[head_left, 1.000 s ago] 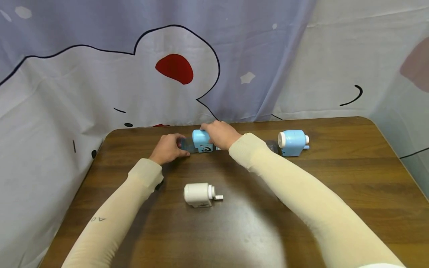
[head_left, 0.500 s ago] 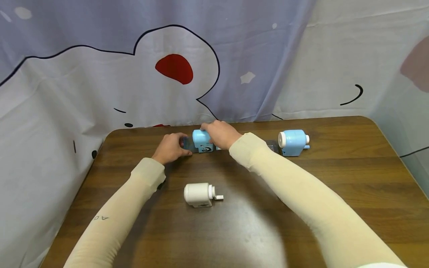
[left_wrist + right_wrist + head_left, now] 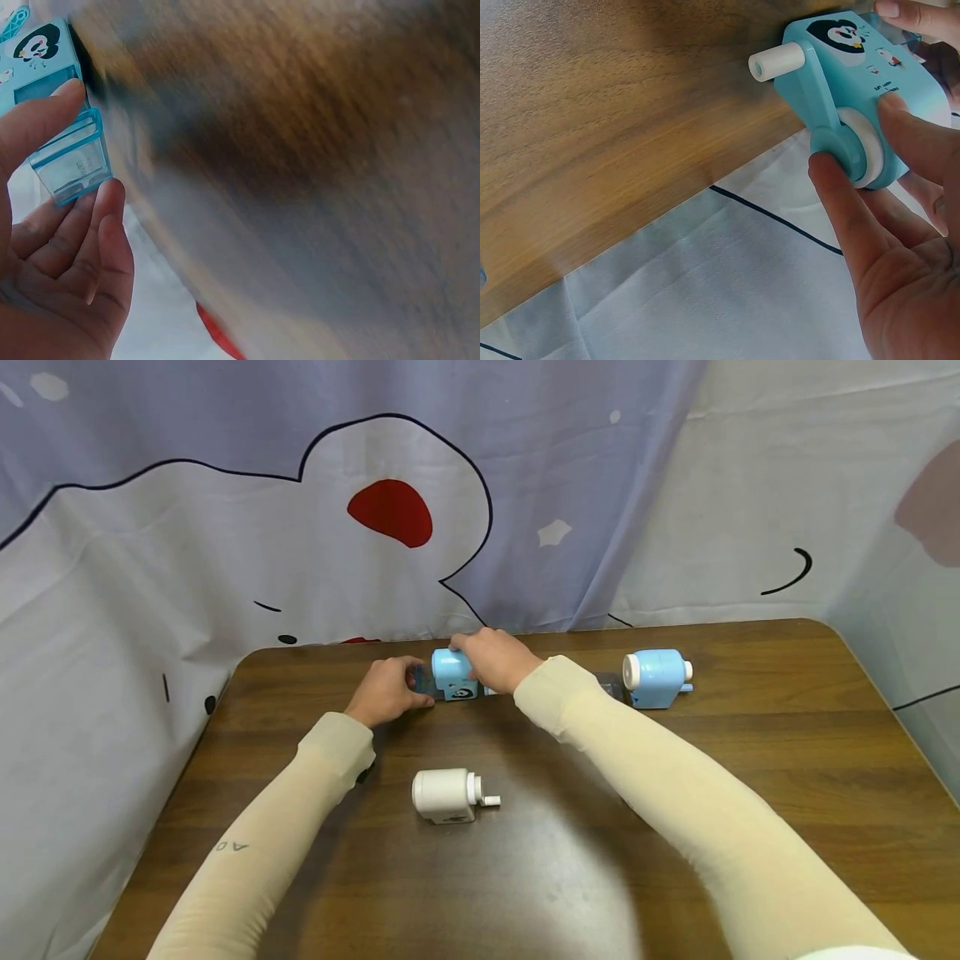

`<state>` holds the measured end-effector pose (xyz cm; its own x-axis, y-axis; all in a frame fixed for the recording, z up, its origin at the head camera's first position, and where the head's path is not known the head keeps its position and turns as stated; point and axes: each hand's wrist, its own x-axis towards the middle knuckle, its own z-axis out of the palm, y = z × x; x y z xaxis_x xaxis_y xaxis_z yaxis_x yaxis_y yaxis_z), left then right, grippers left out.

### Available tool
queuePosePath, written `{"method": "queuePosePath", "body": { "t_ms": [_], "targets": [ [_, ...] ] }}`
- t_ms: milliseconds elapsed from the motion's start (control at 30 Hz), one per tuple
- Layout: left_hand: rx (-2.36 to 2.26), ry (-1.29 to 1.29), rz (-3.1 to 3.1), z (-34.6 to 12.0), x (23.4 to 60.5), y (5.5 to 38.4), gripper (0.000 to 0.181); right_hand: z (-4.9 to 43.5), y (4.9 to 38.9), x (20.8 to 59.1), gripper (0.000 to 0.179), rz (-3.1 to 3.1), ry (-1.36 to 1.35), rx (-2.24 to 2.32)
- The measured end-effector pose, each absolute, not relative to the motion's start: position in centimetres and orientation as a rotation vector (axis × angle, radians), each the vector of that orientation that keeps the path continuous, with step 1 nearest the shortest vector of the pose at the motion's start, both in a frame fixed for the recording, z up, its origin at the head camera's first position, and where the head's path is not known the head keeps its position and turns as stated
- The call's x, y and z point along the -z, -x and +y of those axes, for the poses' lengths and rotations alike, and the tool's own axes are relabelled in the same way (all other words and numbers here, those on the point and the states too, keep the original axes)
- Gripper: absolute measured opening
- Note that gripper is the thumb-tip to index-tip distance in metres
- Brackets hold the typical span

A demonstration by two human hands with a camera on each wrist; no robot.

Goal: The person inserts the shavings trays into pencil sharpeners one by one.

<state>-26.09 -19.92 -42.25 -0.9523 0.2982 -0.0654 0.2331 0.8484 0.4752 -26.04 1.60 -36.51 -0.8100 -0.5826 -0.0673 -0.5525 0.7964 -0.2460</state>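
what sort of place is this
Probably an indoor tabletop set up for handling small things: a wooden table, a cartoon-printed cloth hanging behind it, and a blue crank sharpener held there. The wider room is out of view.

From my head view, my bare right hand (image 3: 495,661) covers part of the boxy light-blue plastic crank sharpener (image 3: 450,668), and my left-wrist view blurs the brown wood-grain tabletop (image 3: 322,97).

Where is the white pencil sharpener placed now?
In the head view, the white pencil sharpener sits on the table slightly left of centre, nearer the camera than the blue sharpener in the right hand.
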Motion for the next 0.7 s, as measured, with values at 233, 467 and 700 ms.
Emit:
{"method": "queuePosePath", "body": {
  "t_ms": [233, 467, 700],
  "targets": [
    [-0.724, -0.42, 2.886, -19.57, 42.16, 26.07, 0.065, 1.59, 26.06, 36.53, 0.049, 2.847, 0.91, 0.313],
    [-0.75, -0.425, 2.889, -19.27, 42.19, 26.18, 0.066, 1.34, 26.01, 36.47, 0.049, 2.856, 0.896, 0.3],
    [-0.752, -0.428, 2.882, -19.08, 42.19, 26.15, 0.066, 1.24, 25.97, 36.48, 0.049, 2.863, 0.901, 0.29]
  ]
}}
